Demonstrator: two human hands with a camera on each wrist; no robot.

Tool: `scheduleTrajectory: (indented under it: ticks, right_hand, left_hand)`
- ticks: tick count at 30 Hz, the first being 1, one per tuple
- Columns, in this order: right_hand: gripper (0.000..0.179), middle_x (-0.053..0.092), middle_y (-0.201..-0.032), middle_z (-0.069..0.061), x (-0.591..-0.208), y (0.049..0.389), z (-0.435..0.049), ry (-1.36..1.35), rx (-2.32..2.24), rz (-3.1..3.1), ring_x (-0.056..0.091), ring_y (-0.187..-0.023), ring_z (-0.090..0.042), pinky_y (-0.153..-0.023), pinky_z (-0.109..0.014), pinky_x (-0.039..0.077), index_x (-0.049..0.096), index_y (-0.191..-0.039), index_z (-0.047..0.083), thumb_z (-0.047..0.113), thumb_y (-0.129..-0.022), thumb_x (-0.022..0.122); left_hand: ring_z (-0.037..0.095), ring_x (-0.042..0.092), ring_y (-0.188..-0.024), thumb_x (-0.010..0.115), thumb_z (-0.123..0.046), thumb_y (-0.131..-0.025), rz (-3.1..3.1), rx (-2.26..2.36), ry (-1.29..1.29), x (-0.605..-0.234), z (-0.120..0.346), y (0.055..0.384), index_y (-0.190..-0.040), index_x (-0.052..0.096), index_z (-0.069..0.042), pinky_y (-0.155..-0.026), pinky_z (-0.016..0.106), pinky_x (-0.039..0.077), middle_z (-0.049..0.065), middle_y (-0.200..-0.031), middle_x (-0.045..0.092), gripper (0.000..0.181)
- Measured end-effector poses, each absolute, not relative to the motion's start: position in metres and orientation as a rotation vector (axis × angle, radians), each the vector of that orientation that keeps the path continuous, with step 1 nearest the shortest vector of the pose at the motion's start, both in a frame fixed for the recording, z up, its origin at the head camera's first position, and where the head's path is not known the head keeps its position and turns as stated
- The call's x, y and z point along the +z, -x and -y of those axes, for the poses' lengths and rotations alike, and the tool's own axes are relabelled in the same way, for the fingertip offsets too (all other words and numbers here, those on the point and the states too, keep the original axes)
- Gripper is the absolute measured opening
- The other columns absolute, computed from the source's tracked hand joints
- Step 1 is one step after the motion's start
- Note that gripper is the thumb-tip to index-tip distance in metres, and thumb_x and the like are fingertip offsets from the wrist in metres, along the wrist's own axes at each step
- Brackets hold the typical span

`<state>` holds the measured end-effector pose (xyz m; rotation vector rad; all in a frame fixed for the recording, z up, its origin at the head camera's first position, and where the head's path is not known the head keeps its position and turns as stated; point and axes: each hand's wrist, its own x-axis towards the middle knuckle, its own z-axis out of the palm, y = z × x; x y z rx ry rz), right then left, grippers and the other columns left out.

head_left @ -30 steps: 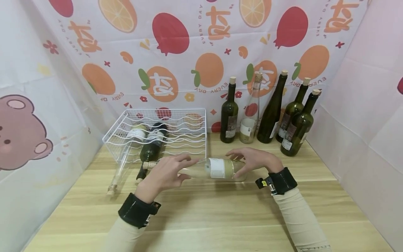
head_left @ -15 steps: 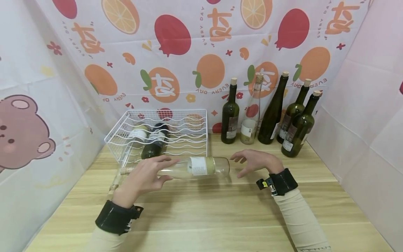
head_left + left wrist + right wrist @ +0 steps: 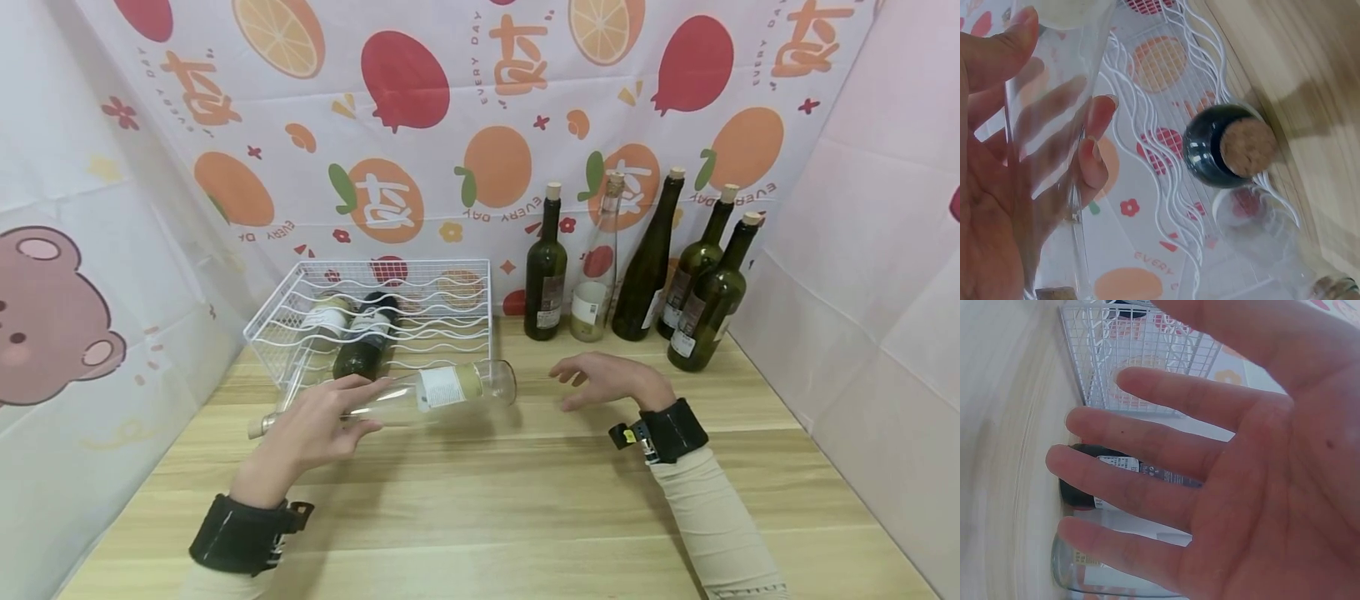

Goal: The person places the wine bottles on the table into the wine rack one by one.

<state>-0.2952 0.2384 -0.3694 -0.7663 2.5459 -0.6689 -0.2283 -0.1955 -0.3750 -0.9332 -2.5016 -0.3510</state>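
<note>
In the head view my left hand (image 3: 318, 425) grips a clear corked glass bottle (image 3: 450, 388) around its neck. The bottle is held on its side, slightly tilted, its cork pointing left and its base right, in front of a white wire wine rack (image 3: 490, 325). The left wrist view shows thumb and fingers curled about the clear glass (image 3: 1072, 37). My right hand (image 3: 603, 379) hovers apart from the bottle's base, holding nothing; its fingers spread out in the right wrist view. A second clear bottle (image 3: 328, 318) and a dark green bottle (image 3: 362, 358) lie in the rack, necks forward.
Several corked bottles stand upright at the back right: a green bottle (image 3: 546, 287), a clear bottle (image 3: 588, 312) and further dark green bottles (image 3: 705, 321) beside them. A fruit-print cloth (image 3: 480, 92) hangs behind the wooden table (image 3: 525, 517).
The right hand has let go of the bottle's base and stays near where it was. The left hand has carried the bottle leftward and tilted its base up and away.
</note>
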Motion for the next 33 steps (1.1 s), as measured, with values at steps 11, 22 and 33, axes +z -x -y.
scheduleTrajectory:
  ticks: [11,22,33]
  right_hand:
    - [0.058,0.058,-0.134,-0.024,-0.367,0.295,-0.239,0.800,-0.716,-2.518,0.057,-0.121,-0.042,-0.099,-0.048,0.047,0.053,-0.139,0.005,0.027,-0.090,0.073]
    - [0.059,0.058,-0.134,-0.023,-0.368,0.295,-0.239,0.802,-0.712,-2.520,0.058,-0.121,-0.041,-0.098,-0.043,0.049,0.054,-0.139,0.006,0.032,-0.089,0.073]
    - [0.059,0.058,-0.135,-0.023,-0.368,0.295,-0.240,0.809,-0.718,-2.506,0.058,-0.121,-0.040,-0.097,-0.043,0.050,0.054,-0.139,0.007,0.032,-0.089,0.073]
  left_hand:
    - [0.010,0.054,-0.065,0.082,-0.018,-0.075,2.470,-0.373,0.900,-0.382,0.210,0.224,-0.127,0.067,-0.006,-0.058,0.029,0.047,0.006,-0.095,0.070,0.055]
    - [0.000,0.042,-0.056,0.083,-0.013,-0.074,2.527,-0.418,0.817,-0.387,0.212,0.222,-0.129,0.064,-0.002,-0.050,0.019,0.039,0.004,-0.088,0.066,0.058]
    - [0.035,0.067,-0.071,0.078,-0.019,-0.080,2.533,-0.248,0.697,-0.396,0.191,0.224,-0.129,0.061,0.001,-0.058,0.045,0.053,0.020,-0.097,0.070,0.056]
